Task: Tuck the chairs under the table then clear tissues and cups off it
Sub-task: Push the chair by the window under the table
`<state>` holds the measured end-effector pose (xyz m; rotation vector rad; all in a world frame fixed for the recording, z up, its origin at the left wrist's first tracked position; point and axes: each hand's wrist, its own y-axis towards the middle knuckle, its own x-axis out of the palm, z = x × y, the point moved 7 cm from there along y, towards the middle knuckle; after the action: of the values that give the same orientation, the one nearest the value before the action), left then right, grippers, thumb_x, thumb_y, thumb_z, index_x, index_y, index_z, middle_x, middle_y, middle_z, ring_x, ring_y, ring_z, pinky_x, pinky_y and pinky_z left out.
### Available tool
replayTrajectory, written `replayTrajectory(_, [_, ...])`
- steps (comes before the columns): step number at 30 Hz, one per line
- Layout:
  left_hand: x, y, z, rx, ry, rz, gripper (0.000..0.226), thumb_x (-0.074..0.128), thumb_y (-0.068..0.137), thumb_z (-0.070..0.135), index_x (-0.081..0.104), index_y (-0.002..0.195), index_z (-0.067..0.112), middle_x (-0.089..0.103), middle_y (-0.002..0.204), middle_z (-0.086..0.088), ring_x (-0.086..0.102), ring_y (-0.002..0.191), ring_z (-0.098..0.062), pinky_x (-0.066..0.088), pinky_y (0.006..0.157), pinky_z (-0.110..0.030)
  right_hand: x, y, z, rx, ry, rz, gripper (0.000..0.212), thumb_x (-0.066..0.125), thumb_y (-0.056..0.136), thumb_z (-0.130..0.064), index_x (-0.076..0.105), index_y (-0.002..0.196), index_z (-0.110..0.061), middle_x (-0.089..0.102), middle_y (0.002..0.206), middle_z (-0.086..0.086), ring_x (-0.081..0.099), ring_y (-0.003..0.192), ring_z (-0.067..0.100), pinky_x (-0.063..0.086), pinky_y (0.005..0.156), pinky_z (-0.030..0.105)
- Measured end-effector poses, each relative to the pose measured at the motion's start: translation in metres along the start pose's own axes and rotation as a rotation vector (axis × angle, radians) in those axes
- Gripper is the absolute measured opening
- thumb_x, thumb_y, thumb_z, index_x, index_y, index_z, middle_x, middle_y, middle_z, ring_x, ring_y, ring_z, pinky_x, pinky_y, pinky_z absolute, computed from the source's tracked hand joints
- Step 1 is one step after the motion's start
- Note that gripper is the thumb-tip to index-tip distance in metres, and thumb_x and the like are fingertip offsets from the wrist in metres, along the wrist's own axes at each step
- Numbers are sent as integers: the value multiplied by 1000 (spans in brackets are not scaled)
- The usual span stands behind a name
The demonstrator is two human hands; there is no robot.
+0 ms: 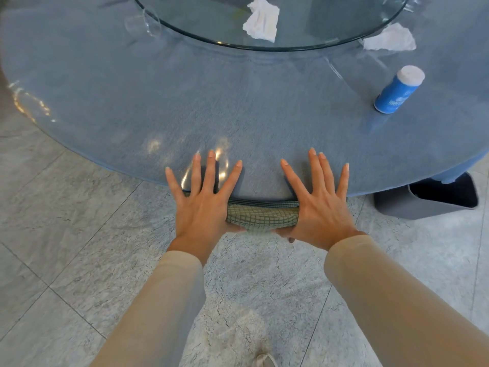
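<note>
One big round desk (pixel 238 107), blue woven cloth under glossy clear cover. Grey marbled floor (pixel 66 247) around. Glass turntable (pixel 291 35) at centre. Grey bin (pixel 412 207) at right rim. Chair back (pixel 262 217), green checked fabric, tucked against desk edge. Left hand (pixel 203 207) and right hand (pixel 320 207) flat on it, fingers spread wide, gripping nothing. Crumpled tissue (pixel 262 22) on turntable, second tissue (pixel 389 38) beside it. Blue canister (pixel 397 91) nearer. Clear cup (pixel 143 22) far left.

Near rim: blocked by chair back (pixel 262 217) at the table (pixel 132 102) edge.
Left tabletop: open as far as a clear cup (pixel 143 22) beside the glass turntable (pixel 201 19).
Right tabletop: blue canister (pixel 398 90) standing; crumpled tissue (pixel 389 39) behind it.
Turntable: second tissue (pixel 262 21) on it.
Floor, right: grey bin (pixel 423 206) by the table edge.
</note>
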<state>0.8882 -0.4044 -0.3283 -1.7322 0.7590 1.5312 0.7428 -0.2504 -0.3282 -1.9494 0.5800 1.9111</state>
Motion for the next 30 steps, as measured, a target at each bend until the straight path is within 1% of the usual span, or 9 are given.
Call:
replayTrajectory(6, [3, 8, -1, 32, -22, 31, 139, 65, 53, 89, -16, 156, 43, -11, 169, -12, -18, 153, -39, -7, 108, -81, 1, 9, 4, -39, -35, 37, 134, 60, 52, -90, 7, 161, -34, 3, 164, 27, 5, 152, 44, 5, 111, 77])
replayTrajectory(11, [2, 11, 0, 26, -47, -3, 138, 66, 54, 89, -19, 154, 46, -14, 168, -8, -15, 154, -38, -1, 110, -79, 0, 12, 5, -56, -53, 14, 130, 57, 55, -93, 6, 160, -35, 11, 164, 26, 15, 150, 44, 8, 111, 76])
replayTrajectory(14, [1, 10, 0, 21, -102, -40, 138, 72, 54, 84, -17, 153, 50, -19, 167, -4, -16, 154, -35, 0, 110, -78, -1, 10, 5, -26, -8, -48, 133, 57, 53, -94, 0, 160, -38, 9, 165, 22, 13, 151, 42, 11, 112, 75])
replayTrajectory(18, [-15, 9, -2, 52, -154, -200, 142, 83, 49, 76, -12, 153, 53, -21, 165, 1, -17, 153, -33, 4, 111, -78, -11, 12, 2, 3, -7, -271, 147, 54, 41, -101, -22, 153, -44, -12, 164, 16, -6, 152, 39, 2, 115, 72])
replayTrajectory(20, [-38, 15, -7, 72, -206, -317, 139, 83, 48, 77, -4, 153, 53, -12, 166, 3, -10, 153, -31, 8, 111, -77, -32, 20, 2, 27, 72, -366, 145, 51, 43, -103, -25, 152, -43, -6, 164, 15, -2, 152, 37, 2, 118, 67])
replayTrajectory(21, [-55, 20, -10, 77, -214, -349, 135, 81, 49, 78, -1, 154, 53, -7, 166, 3, -7, 154, -30, 10, 111, -75, -48, 26, 4, 52, 137, -365, 138, 48, 50, -102, -20, 154, -41, 2, 164, 15, 5, 152, 36, 7, 120, 63])
replayTrajectory(23, [-99, 34, -15, 68, -187, -294, 125, 75, 58, 81, 3, 155, 50, -5, 168, 1, -6, 155, -31, 11, 114, -72, -91, 40, 14, 82, 181, -257, 112, 39, 74, -92, -4, 160, -33, 15, 162, 18, 19, 149, 35, 16, 121, 54])
replayTrajectory(25, [-150, 45, -19, 53, -171, -178, 111, 67, 72, 78, 3, 158, 46, -6, 169, -2, -9, 156, -30, 10, 117, -68, -138, 51, 28, 76, 89, -140, 92, 34, 89, -80, 11, 160, -26, 18, 162, 18, 23, 147, 35, 19, 120, 50])
replayTrajectory(30, [-270, 58, -22, 19, -176, 73, 96, 51, 88, 73, -2, 160, 38, -9, 170, -3, -12, 155, -30, 4, 120, -65, -252, 77, 67, 196, -64, 16, 86, 33, 92, -76, 12, 160, -28, 10, 163, 17, 8, 151, 34, 9, 120, 58])
